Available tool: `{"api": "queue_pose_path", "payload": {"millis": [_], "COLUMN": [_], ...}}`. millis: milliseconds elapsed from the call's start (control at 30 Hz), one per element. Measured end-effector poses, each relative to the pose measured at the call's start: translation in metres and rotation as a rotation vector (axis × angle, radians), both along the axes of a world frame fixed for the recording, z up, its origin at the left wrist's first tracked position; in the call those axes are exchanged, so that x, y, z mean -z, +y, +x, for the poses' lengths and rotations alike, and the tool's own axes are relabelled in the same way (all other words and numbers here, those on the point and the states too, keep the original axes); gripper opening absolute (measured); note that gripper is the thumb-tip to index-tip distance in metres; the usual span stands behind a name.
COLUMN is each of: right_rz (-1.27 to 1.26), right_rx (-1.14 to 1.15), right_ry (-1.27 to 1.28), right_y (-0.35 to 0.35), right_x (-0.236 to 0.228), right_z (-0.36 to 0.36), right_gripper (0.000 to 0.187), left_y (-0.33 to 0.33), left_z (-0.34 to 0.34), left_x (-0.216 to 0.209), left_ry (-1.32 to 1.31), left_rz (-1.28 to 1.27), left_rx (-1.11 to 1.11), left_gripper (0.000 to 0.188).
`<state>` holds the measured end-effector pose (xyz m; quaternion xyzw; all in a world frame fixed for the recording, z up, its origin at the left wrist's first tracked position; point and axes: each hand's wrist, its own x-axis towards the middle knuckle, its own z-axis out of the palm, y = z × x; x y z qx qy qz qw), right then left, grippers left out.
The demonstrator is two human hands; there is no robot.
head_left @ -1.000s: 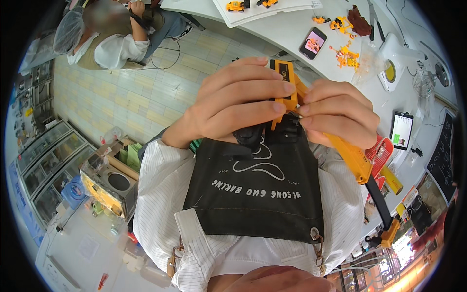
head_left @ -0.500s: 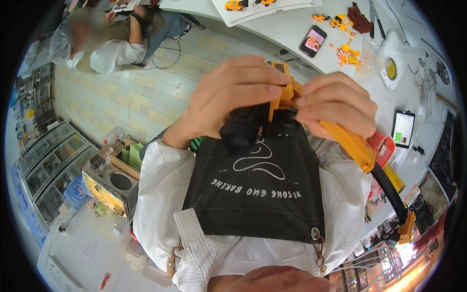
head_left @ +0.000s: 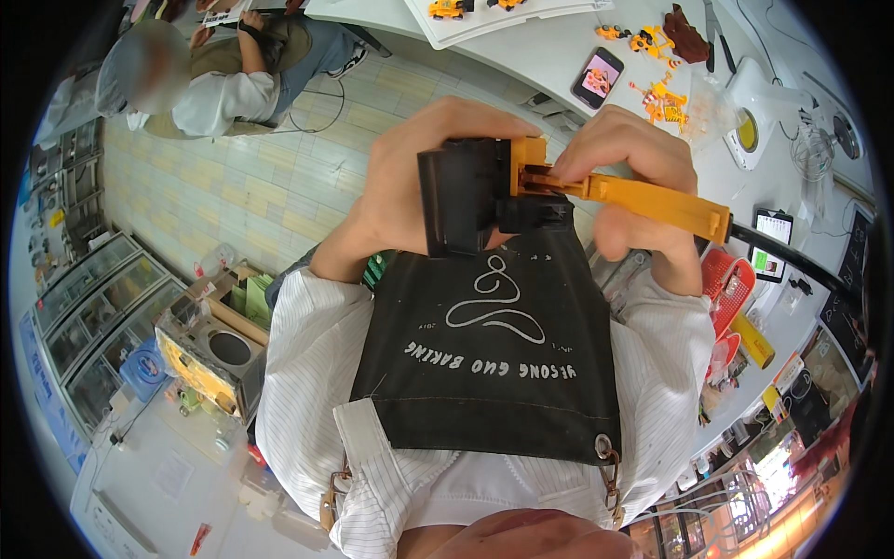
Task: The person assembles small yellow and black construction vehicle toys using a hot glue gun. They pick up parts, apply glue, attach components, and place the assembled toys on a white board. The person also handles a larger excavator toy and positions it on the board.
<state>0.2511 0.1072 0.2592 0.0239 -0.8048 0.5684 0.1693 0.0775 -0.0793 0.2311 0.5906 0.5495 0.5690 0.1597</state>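
In front of my chest is a toy excavator with a black lower part (head_left: 456,200) and a yellow boom (head_left: 656,203) stretching out to the right, ending in a black section. My left hand (head_left: 396,158) wraps around the body from behind, its fingers mostly hidden by the toy. The thumb and fingers of my right hand (head_left: 643,154) close around the inner boom, near where it joins the yellow body. The boom's far end runs into the dark edge of the view.
A white table holds a phone (head_left: 597,78), small yellow toy pieces (head_left: 663,101) and a white tray (head_left: 447,35). Farther right are a red basket (head_left: 729,289) and another phone (head_left: 773,244). A person (head_left: 223,98) sits at the upper left. A metal-fronted box (head_left: 209,349) stands lower left.
The excavator has turned, bringing its black lower part into clearer view. Its boom has swung up from slanting down-right to nearly level. My right hand has shifted its hold on the boom.
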Motion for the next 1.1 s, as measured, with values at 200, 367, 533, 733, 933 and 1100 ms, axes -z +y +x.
{"api": "queue_pose_path", "payload": {"millis": [200, 367, 533, 733, 933, 1100], "right_rz": [-0.158, 0.083, 0.196, 0.071, -0.013, 0.013], "right_rx": [0.110, 0.185, 0.138, 0.226, 0.229, 0.194], "right_ry": [0.189, 0.208, 0.275, 0.336, 0.333, 0.339], "right_y": [0.005, 0.013, 0.007, 0.011, 0.010, 0.008], "right_x": [-0.007, -0.010, -0.012, 0.003, 0.006, 0.004], "right_z": [0.012, 0.016, 0.001, 0.024, 0.021, 0.015], "right_gripper": [0.048, 0.036, 0.035, 0.039, 0.039, 0.041], "left_y": [-0.006, -0.004, -0.006, -0.017, -0.015, -0.016], "left_z": [-0.005, -0.005, -0.005, -0.012, -0.008, -0.005], "left_x": [0.003, 0.007, 0.011, 0.010, 0.004, 0.002], "left_ry": [-0.014, -0.012, -0.022, -0.036, -0.026, -0.039], "left_rz": [0.024, 0.039, -0.008, 0.084, 0.088, 0.069], "left_rx": [-0.056, -0.081, -0.080, -0.088, -0.093, -0.102], "left_gripper": [0.060, 0.059, 0.060, 0.061, 0.066, 0.063]}}
